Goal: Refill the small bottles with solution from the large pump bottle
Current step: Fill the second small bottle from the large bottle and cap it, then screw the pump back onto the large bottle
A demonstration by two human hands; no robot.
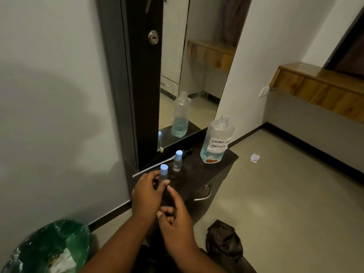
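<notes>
Two small clear bottles with light-blue caps are at the near left of a dark cabinet top (199,170). My left hand (146,194) grips the nearer small bottle (163,173) around its body. The other small bottle (177,161) stands upright just behind it. My right hand (174,215) hovers below the held bottle, fingers loosely curled and holding nothing, its forefinger pointing up toward the bottle's base. The large bottle (216,142), with a handwritten "contact lens solution" label and blue liquid low inside, stands at the far right with its neck uncapped. A pump head with a long white tube (153,167) lies behind the small bottles.
A tall mirror (189,75) rises behind the cabinet and reflects the bottles. A drawer handle (204,194) is on the cabinet front. A green-lined bin (51,249) sits at lower left, a dark crumpled bag (223,241) at lower right, a paper scrap (255,158) on the floor.
</notes>
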